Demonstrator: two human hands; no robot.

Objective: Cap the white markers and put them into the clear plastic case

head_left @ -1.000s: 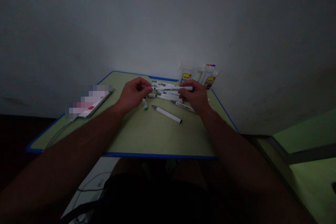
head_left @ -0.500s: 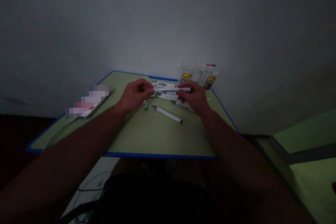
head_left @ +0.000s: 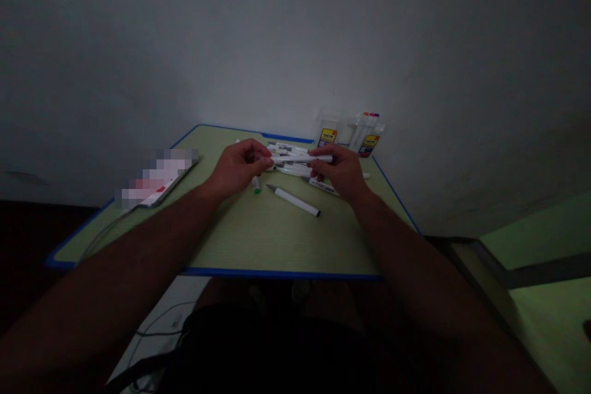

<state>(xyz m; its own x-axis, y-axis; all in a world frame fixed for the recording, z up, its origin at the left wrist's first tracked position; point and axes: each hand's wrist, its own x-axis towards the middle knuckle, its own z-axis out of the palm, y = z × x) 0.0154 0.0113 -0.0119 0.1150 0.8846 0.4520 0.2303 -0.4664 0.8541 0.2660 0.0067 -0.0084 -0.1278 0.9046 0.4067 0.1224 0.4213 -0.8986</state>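
The bare left hand point(head_left: 241, 167) and bare right hand point(head_left: 338, 170) are holding a slim white marker point(head_left: 298, 159) by its opposite ends above the pale green, blue-edged table point(head_left: 277, 243).

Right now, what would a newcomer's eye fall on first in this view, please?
Probably the white cylindrical marker held level between the left hand and the right hand, above a loose pile of white markers. Next, perhaps, the pale green, blue-edged table beneath, then the clear plastic pouch with orange, pink and purple marker ends near its far right corner.
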